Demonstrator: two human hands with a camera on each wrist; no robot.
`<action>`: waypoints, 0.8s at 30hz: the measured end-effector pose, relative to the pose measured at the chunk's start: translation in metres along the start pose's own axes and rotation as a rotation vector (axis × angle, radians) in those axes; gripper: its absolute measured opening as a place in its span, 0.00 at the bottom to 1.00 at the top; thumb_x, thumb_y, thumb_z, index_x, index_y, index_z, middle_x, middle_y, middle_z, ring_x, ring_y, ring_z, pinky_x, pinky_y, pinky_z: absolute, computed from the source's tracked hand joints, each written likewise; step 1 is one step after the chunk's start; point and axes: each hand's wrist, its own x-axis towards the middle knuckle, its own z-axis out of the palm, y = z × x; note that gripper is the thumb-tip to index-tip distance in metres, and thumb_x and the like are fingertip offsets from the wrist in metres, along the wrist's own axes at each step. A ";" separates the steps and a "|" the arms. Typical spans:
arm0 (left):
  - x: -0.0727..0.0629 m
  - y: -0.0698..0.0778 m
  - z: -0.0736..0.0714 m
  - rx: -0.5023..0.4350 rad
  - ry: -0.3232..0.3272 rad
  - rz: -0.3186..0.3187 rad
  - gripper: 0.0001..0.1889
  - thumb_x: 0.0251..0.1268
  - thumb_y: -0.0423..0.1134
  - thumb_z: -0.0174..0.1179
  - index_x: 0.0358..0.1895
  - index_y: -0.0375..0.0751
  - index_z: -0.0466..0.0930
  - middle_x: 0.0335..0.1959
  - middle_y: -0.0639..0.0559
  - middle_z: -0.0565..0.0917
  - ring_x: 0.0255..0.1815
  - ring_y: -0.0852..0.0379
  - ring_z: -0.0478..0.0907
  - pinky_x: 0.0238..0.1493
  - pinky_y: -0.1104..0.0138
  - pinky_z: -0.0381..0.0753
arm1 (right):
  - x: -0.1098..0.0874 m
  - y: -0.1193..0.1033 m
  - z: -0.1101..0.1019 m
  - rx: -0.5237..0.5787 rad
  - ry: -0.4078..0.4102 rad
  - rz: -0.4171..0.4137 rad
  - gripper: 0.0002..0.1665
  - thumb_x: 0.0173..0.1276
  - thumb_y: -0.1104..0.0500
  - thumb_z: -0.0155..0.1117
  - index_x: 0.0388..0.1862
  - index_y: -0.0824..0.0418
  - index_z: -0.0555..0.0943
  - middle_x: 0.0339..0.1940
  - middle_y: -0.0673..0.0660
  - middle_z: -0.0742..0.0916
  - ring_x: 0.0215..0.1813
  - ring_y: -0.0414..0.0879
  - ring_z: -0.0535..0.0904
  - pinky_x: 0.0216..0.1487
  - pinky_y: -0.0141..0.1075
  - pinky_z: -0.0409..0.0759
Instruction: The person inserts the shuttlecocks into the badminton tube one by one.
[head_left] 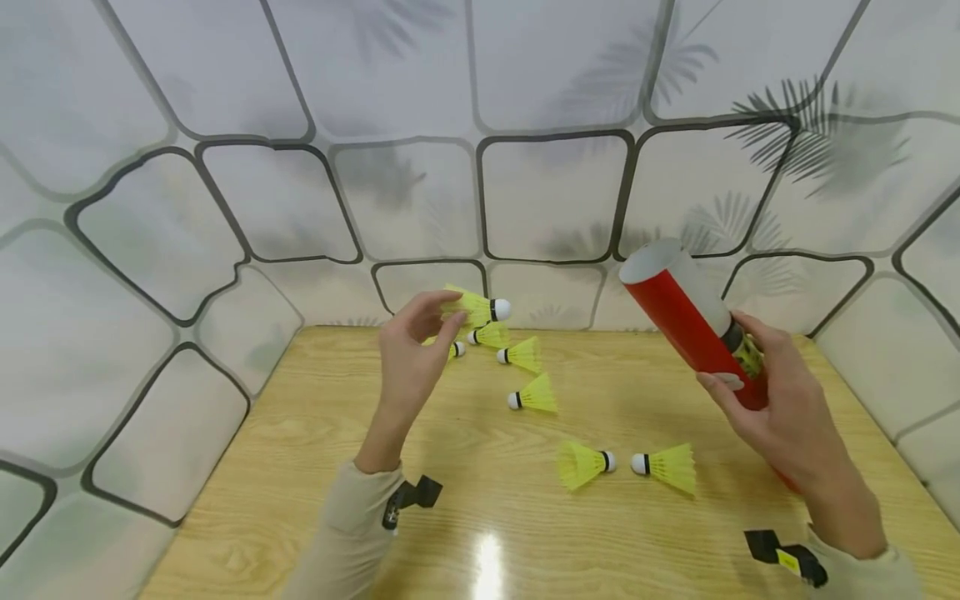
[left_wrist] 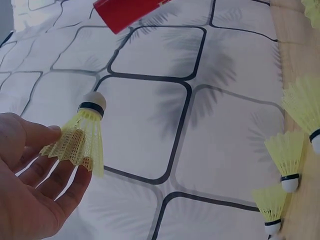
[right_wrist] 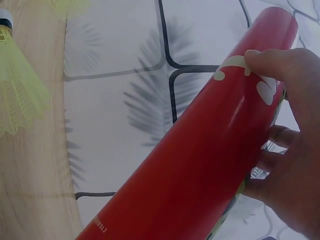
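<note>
Between thumb and fingers my left hand (head_left: 411,354) pinches a yellow shuttlecock (left_wrist: 85,135) by its skirt, held above the table's far edge with its white cork pointing right in the head view. My right hand (head_left: 787,417) grips a red and white shuttlecock tube (head_left: 693,325) around its lower part. The tube leans with its round end up and toward the left; whether anything is inside cannot be seen. In the right wrist view the thumb lies across the red side of the tube (right_wrist: 200,150).
Several yellow shuttlecocks lie on the wooden table (head_left: 315,500). One shuttlecock (head_left: 534,394) is near the middle, and two more, a left one (head_left: 585,464) and a right one (head_left: 666,468), lie cork to cork closer in. A patterned wall covering (head_left: 555,200) rises behind the table.
</note>
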 end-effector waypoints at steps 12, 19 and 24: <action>0.019 0.022 0.029 -0.093 -0.030 0.095 0.11 0.69 0.28 0.66 0.52 0.32 0.85 0.40 0.42 0.87 0.34 0.49 0.86 0.40 0.64 0.87 | 0.000 -0.001 0.005 -0.011 -0.004 -0.033 0.59 0.49 0.72 0.80 0.80 0.58 0.63 0.66 0.66 0.76 0.54 0.56 0.74 0.49 0.11 0.63; 0.028 0.030 0.047 -0.138 -0.063 0.125 0.10 0.70 0.27 0.65 0.52 0.32 0.85 0.40 0.42 0.87 0.34 0.50 0.86 0.36 0.65 0.84 | 0.000 -0.004 0.005 0.004 -0.025 -0.025 0.60 0.50 0.73 0.80 0.81 0.57 0.62 0.67 0.66 0.75 0.57 0.61 0.74 0.52 0.11 0.61; 0.033 0.032 0.057 -0.131 -0.076 0.144 0.10 0.71 0.25 0.63 0.52 0.31 0.84 0.38 0.42 0.85 0.33 0.51 0.84 0.37 0.66 0.84 | 0.000 -0.004 0.005 0.004 -0.025 -0.038 0.59 0.49 0.73 0.80 0.80 0.58 0.63 0.67 0.66 0.76 0.55 0.59 0.75 0.51 0.11 0.62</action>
